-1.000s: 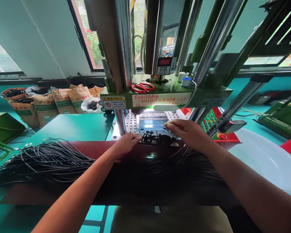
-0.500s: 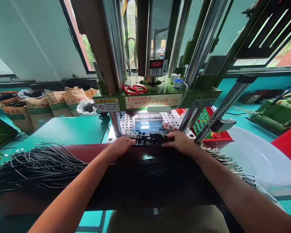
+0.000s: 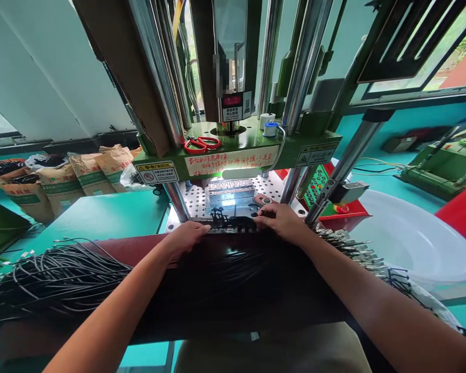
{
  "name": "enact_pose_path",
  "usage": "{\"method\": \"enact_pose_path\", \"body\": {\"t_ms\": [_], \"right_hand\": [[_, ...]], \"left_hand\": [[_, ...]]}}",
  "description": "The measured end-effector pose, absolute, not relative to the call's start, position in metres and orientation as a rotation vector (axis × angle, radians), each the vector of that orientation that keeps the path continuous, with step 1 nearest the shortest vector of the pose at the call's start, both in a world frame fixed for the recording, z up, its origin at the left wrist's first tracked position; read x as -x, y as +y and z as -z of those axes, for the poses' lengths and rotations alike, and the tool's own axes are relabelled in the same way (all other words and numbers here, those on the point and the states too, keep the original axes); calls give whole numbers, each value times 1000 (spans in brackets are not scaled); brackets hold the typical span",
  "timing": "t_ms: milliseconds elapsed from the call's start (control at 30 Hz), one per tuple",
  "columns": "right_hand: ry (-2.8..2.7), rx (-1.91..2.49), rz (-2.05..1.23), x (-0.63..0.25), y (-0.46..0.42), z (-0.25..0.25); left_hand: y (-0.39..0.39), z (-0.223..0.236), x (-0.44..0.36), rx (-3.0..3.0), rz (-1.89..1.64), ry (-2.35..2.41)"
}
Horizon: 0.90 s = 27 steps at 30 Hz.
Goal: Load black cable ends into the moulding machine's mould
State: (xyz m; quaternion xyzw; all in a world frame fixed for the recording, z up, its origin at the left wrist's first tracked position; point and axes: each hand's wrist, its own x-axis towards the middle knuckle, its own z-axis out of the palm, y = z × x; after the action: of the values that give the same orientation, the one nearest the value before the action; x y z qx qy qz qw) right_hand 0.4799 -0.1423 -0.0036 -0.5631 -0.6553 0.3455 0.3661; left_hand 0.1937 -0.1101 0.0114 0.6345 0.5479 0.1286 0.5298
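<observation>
A narrow metal mould bar [image 3: 221,229] with black moulded parts [image 3: 244,224] standing on it lies at the front of the press bed. My left hand [image 3: 186,239] grips the bar's left end, fingers closed. At the right end, my right hand [image 3: 282,223] has thumb and forefinger pinched together at the edge of the black parts; its fingertips partly hide what they hold. Behind the bar sits a shiny metal mould plate [image 3: 231,198] on the perforated bed [image 3: 194,202], with a brown block [image 3: 264,200] at its right.
The green press head [image 3: 233,160] hangs over the bed between steel columns, red-handled scissors [image 3: 202,144] on top. Black cables [image 3: 62,280] lie left; metal-tipped cables [image 3: 351,251] lie right. A red control box [image 3: 345,208] and white basin [image 3: 419,233] stand at right.
The view has shifted slightly to the right. My right hand has gone from holding the bar's right end to a raised pinch at the black parts; my left hand stays at the left end.
</observation>
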Motion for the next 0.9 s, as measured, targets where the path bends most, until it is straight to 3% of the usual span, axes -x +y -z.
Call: {"method": "enact_pose_path", "body": {"t_ms": [900], "right_hand": [[-1834, 1216, -1015, -466, -134, 6]], "left_hand": [[-108, -11, -194, -1483, -289, 1312]]}}
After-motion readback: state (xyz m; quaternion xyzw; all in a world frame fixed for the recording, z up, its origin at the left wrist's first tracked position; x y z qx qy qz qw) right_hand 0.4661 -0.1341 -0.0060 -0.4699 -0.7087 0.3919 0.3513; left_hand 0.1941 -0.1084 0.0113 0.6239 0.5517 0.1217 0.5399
